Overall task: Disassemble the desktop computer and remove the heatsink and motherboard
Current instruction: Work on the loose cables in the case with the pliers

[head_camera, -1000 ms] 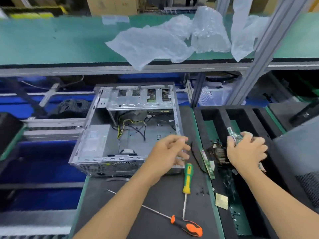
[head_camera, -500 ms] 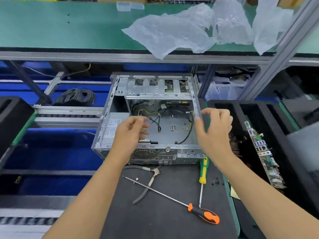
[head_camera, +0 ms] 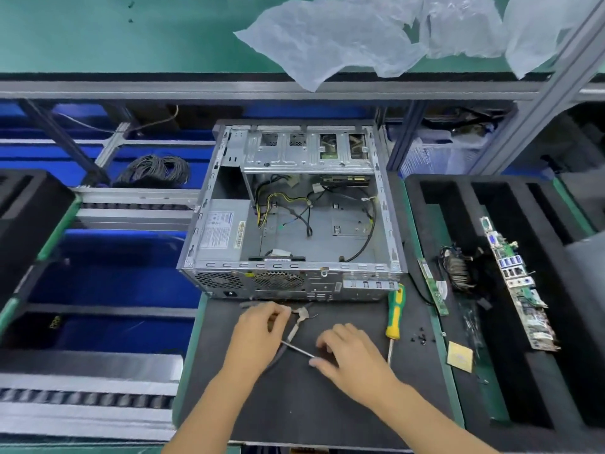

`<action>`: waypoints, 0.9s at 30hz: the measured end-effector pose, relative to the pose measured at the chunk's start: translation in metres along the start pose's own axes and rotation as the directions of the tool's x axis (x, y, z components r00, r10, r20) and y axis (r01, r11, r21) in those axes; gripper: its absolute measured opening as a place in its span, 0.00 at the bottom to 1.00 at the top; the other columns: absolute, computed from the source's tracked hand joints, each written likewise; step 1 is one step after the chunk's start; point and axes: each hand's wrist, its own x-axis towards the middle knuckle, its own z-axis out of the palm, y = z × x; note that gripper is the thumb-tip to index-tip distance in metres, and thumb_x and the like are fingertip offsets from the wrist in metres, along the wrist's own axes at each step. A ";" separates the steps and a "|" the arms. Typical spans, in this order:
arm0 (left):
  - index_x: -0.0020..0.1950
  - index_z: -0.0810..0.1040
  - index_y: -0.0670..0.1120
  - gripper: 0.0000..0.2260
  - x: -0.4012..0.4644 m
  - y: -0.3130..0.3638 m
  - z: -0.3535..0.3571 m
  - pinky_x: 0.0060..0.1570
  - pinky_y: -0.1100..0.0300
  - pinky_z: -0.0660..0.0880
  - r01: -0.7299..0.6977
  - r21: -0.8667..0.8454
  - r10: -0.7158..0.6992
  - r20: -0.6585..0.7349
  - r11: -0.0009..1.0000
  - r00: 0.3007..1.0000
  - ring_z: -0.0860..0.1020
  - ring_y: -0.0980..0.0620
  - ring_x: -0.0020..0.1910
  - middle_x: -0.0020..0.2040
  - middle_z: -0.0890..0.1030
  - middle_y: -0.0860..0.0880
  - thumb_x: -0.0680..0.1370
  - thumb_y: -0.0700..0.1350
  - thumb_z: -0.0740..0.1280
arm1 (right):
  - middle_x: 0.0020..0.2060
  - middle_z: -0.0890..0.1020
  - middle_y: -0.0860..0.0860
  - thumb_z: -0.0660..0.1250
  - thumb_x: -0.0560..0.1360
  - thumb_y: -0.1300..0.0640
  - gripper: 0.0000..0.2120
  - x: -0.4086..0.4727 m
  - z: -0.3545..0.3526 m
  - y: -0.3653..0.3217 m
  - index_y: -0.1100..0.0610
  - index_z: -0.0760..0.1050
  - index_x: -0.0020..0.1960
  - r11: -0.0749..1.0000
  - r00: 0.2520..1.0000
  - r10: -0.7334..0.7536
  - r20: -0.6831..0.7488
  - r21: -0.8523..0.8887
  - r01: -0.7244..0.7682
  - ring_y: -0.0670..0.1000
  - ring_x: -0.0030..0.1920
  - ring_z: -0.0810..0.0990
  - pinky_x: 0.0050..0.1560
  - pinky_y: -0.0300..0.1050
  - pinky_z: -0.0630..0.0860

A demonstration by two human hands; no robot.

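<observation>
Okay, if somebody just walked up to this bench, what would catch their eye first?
The opened computer case at the centre of the black mat, gutted to loose cables. Right of it, the removed motherboard and heatsink lie in a black foam tray. In front, both hands reach among pliers and screwdrivers.

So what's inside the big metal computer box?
Inside the computer case: loose cables, a grey power supply at its left, and bare metal floor. The drive cage covers whatever lies beneath it.
</observation>
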 end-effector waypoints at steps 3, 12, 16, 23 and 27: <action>0.44 0.80 0.50 0.07 0.005 -0.006 0.015 0.44 0.59 0.73 0.032 0.216 -0.047 0.065 0.976 0.997 0.76 0.54 0.42 0.41 0.80 0.54 0.75 0.52 0.71 | 0.53 0.75 0.47 0.60 0.77 0.41 0.17 -0.005 0.017 -0.004 0.50 0.72 0.60 0.998 0.997 -0.009 0.078 -0.053 0.014 0.51 0.56 0.70 0.58 0.45 0.67; 0.53 0.79 0.46 0.12 0.027 0.015 0.030 0.53 0.55 0.73 -0.018 0.575 -0.160 0.258 0.818 0.953 0.78 0.46 0.54 0.52 0.82 0.46 0.77 0.53 0.67 | 0.37 0.75 0.48 0.75 0.68 0.56 0.08 -0.015 0.017 -0.007 0.52 0.76 0.40 0.996 0.993 -0.071 -0.089 -0.063 0.066 0.50 0.36 0.76 0.34 0.42 0.73; 0.50 0.78 0.45 0.09 0.019 0.025 0.022 0.46 0.55 0.72 -0.008 0.544 -0.123 0.206 0.839 0.971 0.78 0.45 0.51 0.49 0.82 0.47 0.75 0.49 0.66 | 0.37 0.75 0.45 0.77 0.67 0.52 0.08 -0.019 0.018 0.003 0.48 0.78 0.40 0.993 0.987 -0.099 -0.130 -0.080 0.089 0.48 0.36 0.75 0.34 0.40 0.72; 0.38 0.68 0.48 0.11 -0.009 0.034 0.001 0.37 0.55 0.73 -0.114 0.253 0.124 -0.023 0.961 0.992 0.71 0.53 0.33 0.34 0.72 0.54 0.73 0.46 0.70 | 0.42 0.74 0.46 0.69 0.73 0.45 0.08 -0.022 0.020 0.013 0.48 0.77 0.48 0.974 0.973 -0.205 -0.106 -0.122 0.192 0.50 0.43 0.74 0.40 0.42 0.73; 0.37 0.70 0.52 0.11 -0.028 0.034 -0.006 0.35 0.63 0.72 -0.097 -0.064 0.088 -0.122 0.993 0.989 0.72 0.55 0.33 0.34 0.72 0.54 0.74 0.43 0.71 | 0.45 0.75 0.47 0.68 0.70 0.38 0.18 -0.026 0.019 0.010 0.49 0.78 0.51 0.974 0.976 -0.182 -0.123 -0.161 0.161 0.51 0.44 0.74 0.41 0.43 0.74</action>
